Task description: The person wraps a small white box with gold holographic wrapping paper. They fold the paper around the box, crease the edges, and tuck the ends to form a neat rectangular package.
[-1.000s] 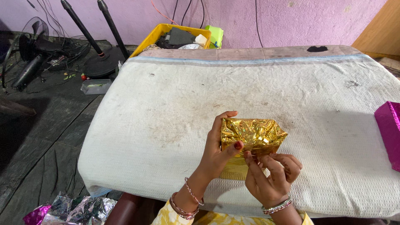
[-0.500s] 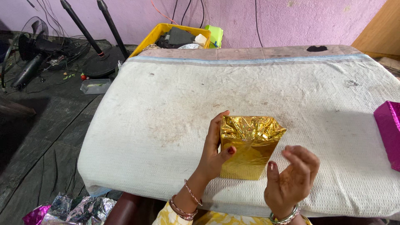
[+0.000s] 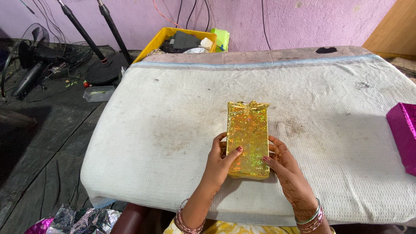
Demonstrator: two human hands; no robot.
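A box wrapped in shiny gold foil (image 3: 248, 136) lies flat on the white cloth (image 3: 173, 112) that covers the table, its long side pointing away from me. My left hand (image 3: 220, 161) grips its near left edge, thumb on top. My right hand (image 3: 286, 162) holds the near right edge, fingers along the side and thumb on the top face. Bangles circle both wrists.
A magenta foil-wrapped box (image 3: 404, 134) lies at the right edge of the table. Behind the table stands a yellow crate (image 3: 167, 37) of odds and ends. Fans (image 3: 30, 56), stand poles and a small clear box (image 3: 99, 92) sit on the dark floor at left. Crumpled foil (image 3: 78, 219) lies at bottom left.
The gold box, held upright by my left hand before, now lies flat on the cloth. My right hand, which had let go, has come back onto the box's right edge.
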